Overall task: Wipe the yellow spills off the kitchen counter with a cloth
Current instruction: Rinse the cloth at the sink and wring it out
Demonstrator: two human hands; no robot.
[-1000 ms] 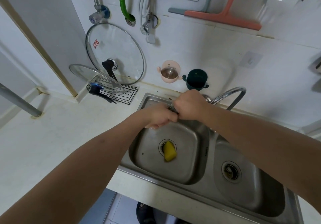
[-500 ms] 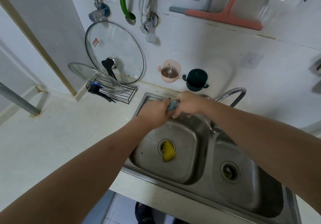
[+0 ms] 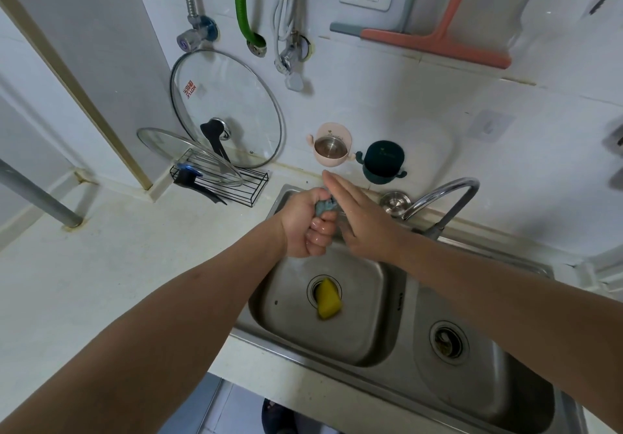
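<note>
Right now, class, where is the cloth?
In the head view, the cloth is bunched in the left hand above the left sink basin.

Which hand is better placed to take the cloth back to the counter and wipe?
Probably the left. The left hand already grips the blue-grey cloth in a fist over the sink, nearer the open counter. The right hand is open, fingers straight, holding nothing.

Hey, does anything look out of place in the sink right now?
Yes: a yellow sponge lies across the left basin's drain, partly covering it, where it could slow draining. The right basin's drain holds what looks like debris.
</note>
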